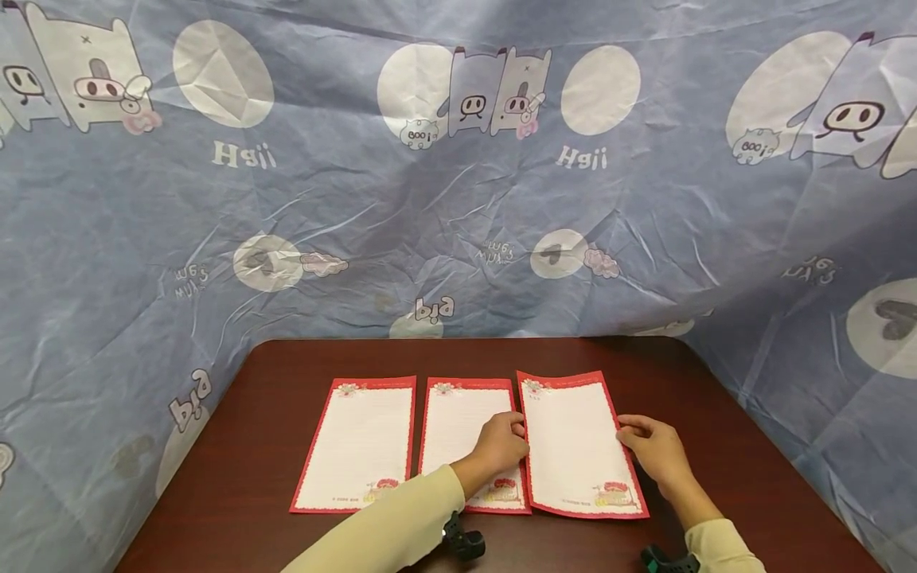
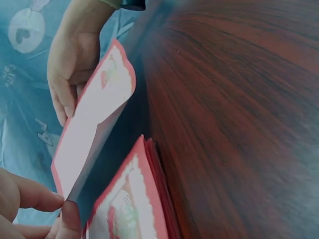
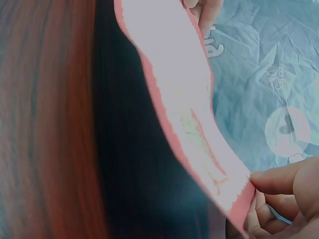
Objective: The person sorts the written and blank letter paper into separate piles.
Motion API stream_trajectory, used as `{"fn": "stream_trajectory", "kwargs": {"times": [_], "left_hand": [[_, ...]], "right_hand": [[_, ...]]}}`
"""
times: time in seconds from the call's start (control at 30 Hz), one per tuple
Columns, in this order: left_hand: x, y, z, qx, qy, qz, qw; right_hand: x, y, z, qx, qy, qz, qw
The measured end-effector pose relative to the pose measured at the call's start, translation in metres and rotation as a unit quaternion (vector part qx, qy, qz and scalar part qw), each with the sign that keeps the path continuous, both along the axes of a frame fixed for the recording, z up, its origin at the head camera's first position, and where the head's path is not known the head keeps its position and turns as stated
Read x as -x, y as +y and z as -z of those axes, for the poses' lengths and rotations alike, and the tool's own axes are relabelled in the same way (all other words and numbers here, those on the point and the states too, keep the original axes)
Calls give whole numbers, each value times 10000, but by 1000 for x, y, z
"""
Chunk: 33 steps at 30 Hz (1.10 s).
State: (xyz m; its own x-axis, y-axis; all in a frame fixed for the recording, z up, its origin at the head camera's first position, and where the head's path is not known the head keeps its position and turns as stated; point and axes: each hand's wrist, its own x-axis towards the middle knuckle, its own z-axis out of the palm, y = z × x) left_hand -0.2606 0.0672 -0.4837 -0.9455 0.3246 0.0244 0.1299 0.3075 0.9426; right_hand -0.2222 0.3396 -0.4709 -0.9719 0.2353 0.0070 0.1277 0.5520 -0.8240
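A sheet of red-bordered letter paper (image 1: 576,446) is held up off the table between two hands. My left hand (image 1: 504,440) pinches its left edge; in the left wrist view the thumb and finger (image 2: 62,204) meet on the paper. The right hand (image 1: 655,450) pinches the right edge, and the right wrist view shows the sheet bending in a wave. Under my left hand lies a middle stack of the same paper (image 1: 458,422), partly covered by the forearm. Another red-bordered sheet or stack (image 1: 361,446) lies flat at the left.
The dark brown wooden table (image 1: 286,366) has rounded far corners. A blue cartoon-printed cloth (image 1: 458,199) hangs behind it and at both sides. Dark wrist bands (image 1: 464,541) are worn on both wrists.
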Motion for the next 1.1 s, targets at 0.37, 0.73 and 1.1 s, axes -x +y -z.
{"fn": "stream_trajectory", "kwargs": {"times": [0.37,0.73,1.1], "left_hand": [[-1,7,-9,927,173,231,9953],[-2,0,-15,1137,604,455,9906],[4,-56,-12,888,512,-142,9946]], "right_hand": [[2,16,7,-202,-152,25,9997],[3,7,5,-10,-37,9,10000],[14,-48,-4,180,68,-597,9980]]}}
